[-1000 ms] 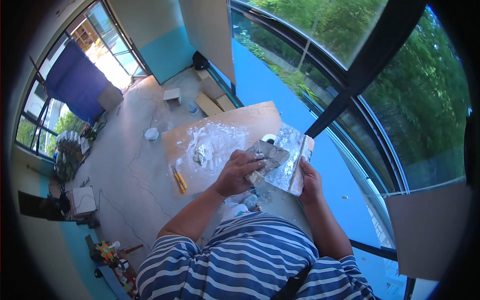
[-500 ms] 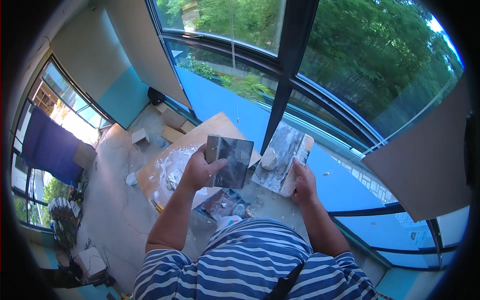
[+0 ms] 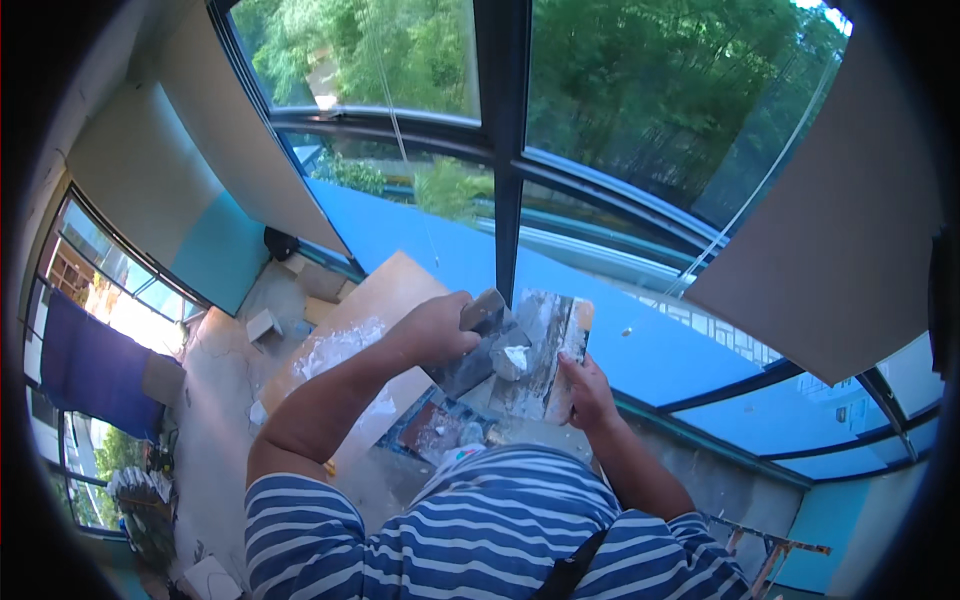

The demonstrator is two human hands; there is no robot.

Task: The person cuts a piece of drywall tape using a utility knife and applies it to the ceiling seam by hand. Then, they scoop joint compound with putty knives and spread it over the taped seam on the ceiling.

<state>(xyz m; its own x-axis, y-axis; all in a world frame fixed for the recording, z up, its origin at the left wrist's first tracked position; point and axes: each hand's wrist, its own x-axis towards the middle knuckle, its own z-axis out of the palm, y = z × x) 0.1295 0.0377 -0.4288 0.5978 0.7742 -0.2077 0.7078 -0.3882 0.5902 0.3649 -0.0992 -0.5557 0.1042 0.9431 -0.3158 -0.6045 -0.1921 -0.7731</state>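
Between the striped shirt (image 3: 470, 530) and the tall windows (image 3: 640, 110), the left hand (image 3: 440, 328) grips a flat grey scraper (image 3: 462, 368), its fingers curled about the upper end. The right hand (image 3: 587, 390) is clamped on the right edge of a rectangular board (image 3: 545, 340), smeared grey and white, with a worn, pale orange strip along that side. A rough, off-white lump (image 3: 512, 362) sits where scraper and board overlap in view; which of the two bears it cannot be told. Below and left, a smooth tan panel (image 3: 385, 285) carries a chalky white smear (image 3: 342, 345); a dark, stained sheet (image 3: 435, 428) lies near its lower corner. Grey floor (image 3: 220, 400) runs from the panel towards a purple cloth (image 3: 100, 372), with a pale box (image 3: 264, 330) standing between. Ahead, the panel's far corner comes near the blue lower wall (image 3: 400, 222); leftward, the floor affords the wider passage.
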